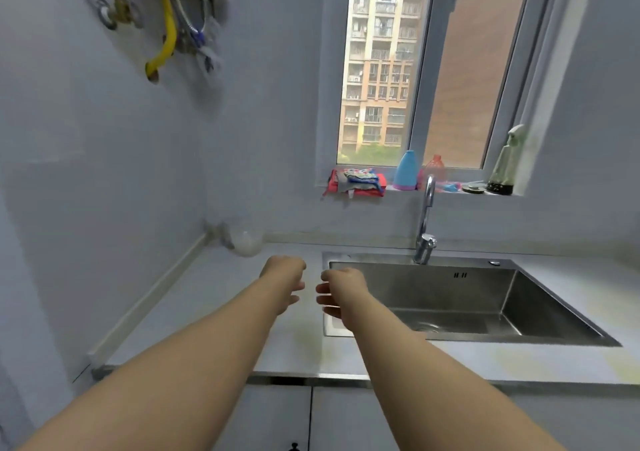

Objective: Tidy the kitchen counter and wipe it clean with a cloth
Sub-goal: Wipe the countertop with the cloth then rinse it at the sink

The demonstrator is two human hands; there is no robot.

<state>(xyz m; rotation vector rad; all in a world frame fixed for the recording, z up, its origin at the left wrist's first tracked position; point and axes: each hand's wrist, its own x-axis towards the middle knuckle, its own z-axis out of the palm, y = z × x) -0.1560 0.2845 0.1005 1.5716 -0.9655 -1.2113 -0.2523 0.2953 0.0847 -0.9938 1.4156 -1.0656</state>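
We've got both arms stretched out over the table point(221, 312), just left of the sink point(485, 312). Our left hand point(284, 277) and right hand point(341, 289) hover close together, nearly facing, and both are empty, fingers point(323, 299) loosely curled and released. The cloth point(358, 181), a bundle of red, blue and grey fabric, lies far from us on the windowsill point(433, 192), well apart from both hands, up and to the right. Beside it stand a blue bottle point(407, 170) and a red bottle point(435, 170), behind the tap point(425, 222).
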